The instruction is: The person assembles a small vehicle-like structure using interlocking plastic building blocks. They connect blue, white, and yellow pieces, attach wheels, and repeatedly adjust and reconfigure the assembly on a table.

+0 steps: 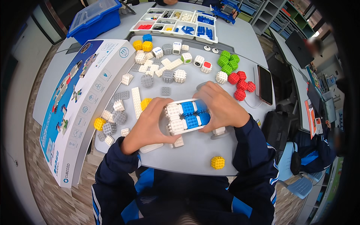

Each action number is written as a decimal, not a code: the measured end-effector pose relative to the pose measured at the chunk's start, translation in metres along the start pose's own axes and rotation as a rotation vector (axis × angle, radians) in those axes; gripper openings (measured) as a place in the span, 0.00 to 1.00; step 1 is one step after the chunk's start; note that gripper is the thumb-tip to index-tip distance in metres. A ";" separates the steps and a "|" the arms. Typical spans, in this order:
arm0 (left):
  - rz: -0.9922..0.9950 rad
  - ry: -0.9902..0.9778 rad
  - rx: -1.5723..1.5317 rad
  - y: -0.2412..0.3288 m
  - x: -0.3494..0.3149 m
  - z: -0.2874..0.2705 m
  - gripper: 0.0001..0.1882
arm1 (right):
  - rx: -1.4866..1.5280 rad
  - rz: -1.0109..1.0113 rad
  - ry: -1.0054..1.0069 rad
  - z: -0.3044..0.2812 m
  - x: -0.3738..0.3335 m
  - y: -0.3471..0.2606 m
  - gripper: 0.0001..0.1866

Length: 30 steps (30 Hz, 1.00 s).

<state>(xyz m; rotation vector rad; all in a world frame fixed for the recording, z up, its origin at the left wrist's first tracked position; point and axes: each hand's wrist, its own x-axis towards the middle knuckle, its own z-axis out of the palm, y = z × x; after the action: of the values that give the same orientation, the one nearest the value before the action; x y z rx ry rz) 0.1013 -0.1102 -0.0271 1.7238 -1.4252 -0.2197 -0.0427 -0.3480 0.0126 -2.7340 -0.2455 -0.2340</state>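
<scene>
Between my two hands, above the near part of the grey table, is a block assembly [187, 117] of white and blue studded cubes edged by white plates. My left hand [152, 122] grips its white end, thumb along the near side. My right hand [223, 107] wraps round the blue end, and its fingers hide part of that end. Under and beside my hands, a yellow cube [145, 103], a long white studded strip [136, 102] and a white wheel-like piece [219, 132] partly show. A yellow block [217, 162] lies near the table's front edge.
Loose white and grey blocks [147, 80] spread over the table's left and middle. Green blocks [228, 62], red blocks [240, 84] and a phone [264, 84] lie right. A large box [80, 108] leans left; a sorting tray [176, 26] and blue bin [93, 20] stand behind.
</scene>
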 end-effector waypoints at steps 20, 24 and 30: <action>0.060 -0.210 0.311 0.025 0.027 0.008 0.50 | 0.025 0.027 0.102 0.040 0.003 -0.018 0.40; 0.019 -0.166 0.241 0.021 0.028 0.015 0.49 | 0.011 -0.027 0.139 0.044 0.004 -0.011 0.40; 0.042 -0.135 0.230 0.022 0.026 0.017 0.49 | 0.025 -0.015 0.108 0.040 0.001 -0.012 0.40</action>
<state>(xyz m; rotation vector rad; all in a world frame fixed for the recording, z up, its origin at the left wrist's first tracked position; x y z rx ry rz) 0.0838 -0.1407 -0.0124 1.8914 -1.6365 -0.1570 -0.0388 -0.3215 -0.0195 -2.6855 -0.2380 -0.3793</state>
